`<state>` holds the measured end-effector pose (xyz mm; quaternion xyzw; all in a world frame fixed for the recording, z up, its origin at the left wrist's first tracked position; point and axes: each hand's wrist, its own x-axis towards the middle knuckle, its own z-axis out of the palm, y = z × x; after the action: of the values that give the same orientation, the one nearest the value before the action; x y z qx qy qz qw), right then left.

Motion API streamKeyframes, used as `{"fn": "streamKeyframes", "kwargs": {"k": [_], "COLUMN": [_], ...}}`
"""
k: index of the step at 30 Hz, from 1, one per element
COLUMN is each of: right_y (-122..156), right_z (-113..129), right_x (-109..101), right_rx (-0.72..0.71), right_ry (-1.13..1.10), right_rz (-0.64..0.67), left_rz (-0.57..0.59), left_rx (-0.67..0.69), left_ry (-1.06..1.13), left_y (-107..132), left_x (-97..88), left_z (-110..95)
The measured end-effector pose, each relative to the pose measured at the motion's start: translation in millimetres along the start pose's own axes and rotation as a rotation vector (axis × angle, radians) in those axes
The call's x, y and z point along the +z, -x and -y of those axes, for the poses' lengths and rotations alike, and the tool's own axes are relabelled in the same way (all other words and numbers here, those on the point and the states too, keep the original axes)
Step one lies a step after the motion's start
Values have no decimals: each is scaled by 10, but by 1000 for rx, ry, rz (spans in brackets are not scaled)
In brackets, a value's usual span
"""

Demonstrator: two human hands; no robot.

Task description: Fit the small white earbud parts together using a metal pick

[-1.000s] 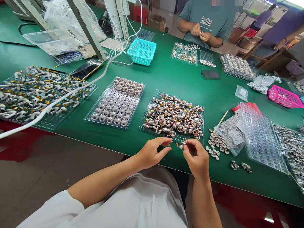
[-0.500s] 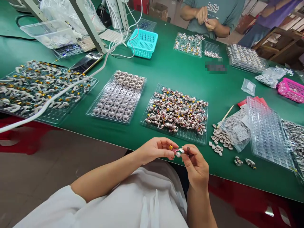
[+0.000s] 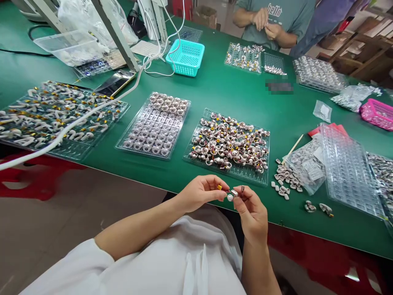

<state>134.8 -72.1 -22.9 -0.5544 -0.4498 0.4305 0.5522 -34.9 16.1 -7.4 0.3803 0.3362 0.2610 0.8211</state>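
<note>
My left hand (image 3: 201, 190) and my right hand (image 3: 250, 209) meet at the near table edge, both pinched on one small earbud part (image 3: 231, 194) with a white tip and a yellow tab. Just beyond them lies a clear tray (image 3: 229, 143) piled with similar wired parts. A clear tray of round pinkish pieces (image 3: 155, 125) sits to its left. Small white caps (image 3: 285, 182) lie loose to the right of my right hand.
A large tray of white hooked parts (image 3: 58, 114) and a white cable (image 3: 76, 123) fill the left. Empty clear trays (image 3: 346, 168) and bagged parts lie at right. A teal basket (image 3: 186, 57), a pink basket (image 3: 377, 112) and a person's hands (image 3: 267, 22) are at the far side.
My hands drew back from the tray's front edge toward my body and closed together on the small part. The view shifted slightly.
</note>
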Motion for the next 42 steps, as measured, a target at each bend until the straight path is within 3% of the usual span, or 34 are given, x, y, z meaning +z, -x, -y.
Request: {"fn": "streamKeyframes", "kwargs": {"k": [6, 12, 16, 23, 30, 34, 39, 42], "right_y": [28, -25, -62, -69, -66, -84, -105, -102], "right_z": [29, 114, 162, 143, 108, 95, 137, 156], "right_x": [-16, -88, -40, 126, 235, 300, 278, 213], "right_rx": [40, 113, 173, 165, 46, -34, -159, -229], "right_ry": [-36, -17, -6, -26, 122, 197, 256, 266], "right_rz": [-36, 82, 108, 70, -51, -113, -89, -47], "left_rz": [40, 52, 91, 126, 108, 38, -31, -101], "left_rx": [22, 242, 225, 200, 266, 277, 259, 178], "left_ry": [-89, -441, -640, -808, -904, -918, -886, -735], "left_y": [49, 70, 89, 101, 113, 129, 136, 126], "left_x": [1, -44, -15, -73, -22, -26, -53, -64], "left_z": [16, -25, -123, -183, -168, -137, -90, -86]}}
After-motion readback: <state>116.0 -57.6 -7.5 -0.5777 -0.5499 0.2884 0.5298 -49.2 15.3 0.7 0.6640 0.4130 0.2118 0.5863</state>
